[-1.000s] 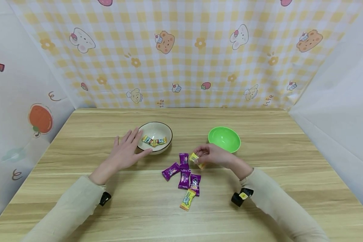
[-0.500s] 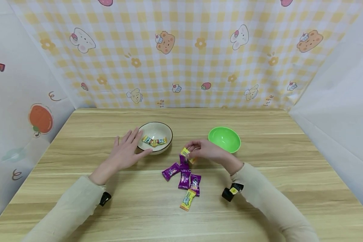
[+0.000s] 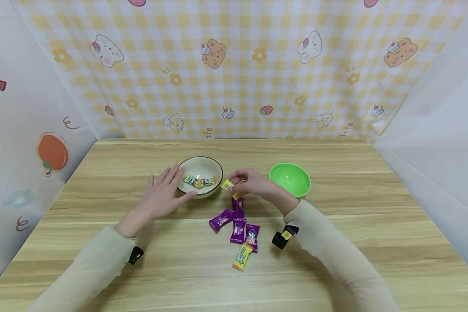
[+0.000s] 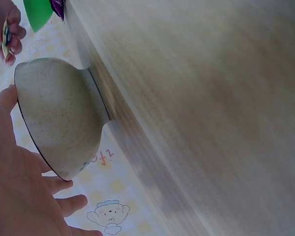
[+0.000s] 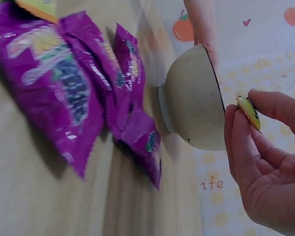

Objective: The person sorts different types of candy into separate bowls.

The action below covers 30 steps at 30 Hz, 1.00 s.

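Observation:
My right hand (image 3: 251,184) pinches a yellow-wrapped candy (image 5: 249,112) between thumb and fingertips, just right of the cream bowl (image 3: 200,167) with a dark rim. Inside that bowl lie two yellow candies (image 3: 207,182). With its fingers spread and straight, my left hand (image 3: 163,195) rests against the bowl's left rim; the left wrist view shows thumb and fingertips right at the rim (image 4: 29,132). Several purple-wrapped candies (image 3: 238,230) lie in a loose group on the table, with another yellow candy (image 3: 242,257) at the group's near end.
A green bowl (image 3: 290,178) stands to the right, behind my right wrist. The wooden table (image 3: 171,277) ends at a checked cloth (image 3: 242,78) at the back, and pale cloth hangs on both sides. Each wrist carries a small black camera (image 3: 284,237).
My right hand has carried the yellow candy leftward and up, from beside the purple candies to near the cream bowl's right rim. The left hand has stayed in place.

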Tool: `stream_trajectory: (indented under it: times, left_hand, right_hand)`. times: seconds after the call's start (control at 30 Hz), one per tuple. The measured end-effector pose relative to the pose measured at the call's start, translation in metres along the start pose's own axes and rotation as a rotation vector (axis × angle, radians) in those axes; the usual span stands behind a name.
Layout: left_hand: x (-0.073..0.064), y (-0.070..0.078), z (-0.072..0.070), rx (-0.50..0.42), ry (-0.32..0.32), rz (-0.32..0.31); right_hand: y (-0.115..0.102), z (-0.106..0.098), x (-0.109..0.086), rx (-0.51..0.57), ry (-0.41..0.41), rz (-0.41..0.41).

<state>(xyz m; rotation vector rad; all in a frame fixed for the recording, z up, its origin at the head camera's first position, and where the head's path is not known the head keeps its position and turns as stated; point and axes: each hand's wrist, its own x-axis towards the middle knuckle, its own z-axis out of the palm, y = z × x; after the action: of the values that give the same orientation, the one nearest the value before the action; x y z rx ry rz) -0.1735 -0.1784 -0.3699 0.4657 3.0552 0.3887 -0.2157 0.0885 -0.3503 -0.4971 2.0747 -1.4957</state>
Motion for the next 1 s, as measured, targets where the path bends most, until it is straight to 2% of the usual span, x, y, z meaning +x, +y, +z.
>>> stream_trajectory:
  times: [0.27,0.6,0.83,1.0]
  left_hand:
    - [0.000,0.000,-0.001,0.005,0.002,-0.002]
    - [0.001,0.001,-0.002,0.003,-0.002,-0.001]
    - [0.001,0.001,-0.001,0.003,0.005,0.000]
    - [0.001,0.001,-0.001,0.005,0.003,0.000]
  right_hand:
    - [-0.015,0.004,0.018,0.083,0.038,0.011]
    - [-0.026,0.012,0.040,0.099,0.147,0.019]
    - [-0.027,0.015,0.042,0.224,0.116,-0.016]
    - [-0.024,0.012,0.037,0.203,0.108,-0.050]
